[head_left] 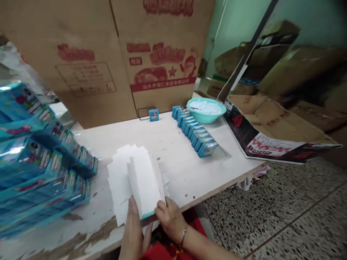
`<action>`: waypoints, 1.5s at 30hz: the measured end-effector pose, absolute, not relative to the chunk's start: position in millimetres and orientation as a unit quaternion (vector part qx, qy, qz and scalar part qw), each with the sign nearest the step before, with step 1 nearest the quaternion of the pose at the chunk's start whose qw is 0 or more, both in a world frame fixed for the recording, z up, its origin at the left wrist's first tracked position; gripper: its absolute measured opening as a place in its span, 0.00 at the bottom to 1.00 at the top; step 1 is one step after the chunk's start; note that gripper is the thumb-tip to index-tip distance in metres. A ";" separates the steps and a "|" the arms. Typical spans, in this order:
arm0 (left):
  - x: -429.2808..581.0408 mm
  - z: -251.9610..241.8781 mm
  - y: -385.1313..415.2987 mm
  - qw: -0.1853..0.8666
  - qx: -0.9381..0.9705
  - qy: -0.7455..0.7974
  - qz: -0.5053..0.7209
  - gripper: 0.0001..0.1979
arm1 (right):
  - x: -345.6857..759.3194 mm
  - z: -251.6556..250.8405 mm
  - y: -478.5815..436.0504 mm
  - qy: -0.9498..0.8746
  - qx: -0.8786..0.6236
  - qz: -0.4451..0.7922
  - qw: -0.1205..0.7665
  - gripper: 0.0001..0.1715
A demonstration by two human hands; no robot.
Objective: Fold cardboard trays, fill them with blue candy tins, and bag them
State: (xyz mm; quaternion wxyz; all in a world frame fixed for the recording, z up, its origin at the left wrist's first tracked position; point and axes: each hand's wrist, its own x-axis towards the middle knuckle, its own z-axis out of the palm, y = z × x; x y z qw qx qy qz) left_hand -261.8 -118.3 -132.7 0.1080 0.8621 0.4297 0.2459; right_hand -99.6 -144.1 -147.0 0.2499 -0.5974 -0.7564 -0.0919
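At the table's near edge I hold a folded white card piece [148, 180] with its flaps standing up and a thin blue strip at its near end. My left hand [132, 229] grips its left side, the thumb on top and other fingers lower down. My right hand [170, 218], a bracelet at the wrist, is closed with bent fingers on the near right corner. Under and around the card lie overlapping white sheets [118, 180]. Whether the card is one piece or several layers I cannot tell.
Stacked blue packs [40, 159] fill the left side. A row of small blue boxes [193, 130] leads to a turquoise basin [207, 116] of small white pieces. One blue box [154, 115] stands before a large carton [162, 95]. An open box [273, 144] is at right.
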 end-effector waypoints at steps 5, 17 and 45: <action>-239.3 -101.2 -91.7 0.044 0.934 0.355 0.015 0.41 | -104.9 -149.9 -136.1 -0.721 -0.614 -0.146 0.286 0.09; -200.2 -47.3 -69.3 0.229 0.868 0.334 -0.287 0.35 | -101.6 -170.6 -164.4 -0.749 -0.572 -0.084 0.323 0.16; -236.5 -35.8 11.3 0.114 0.953 0.282 -0.015 0.22 | -21.8 -123.8 -118.3 -0.824 -0.541 0.105 0.132 0.35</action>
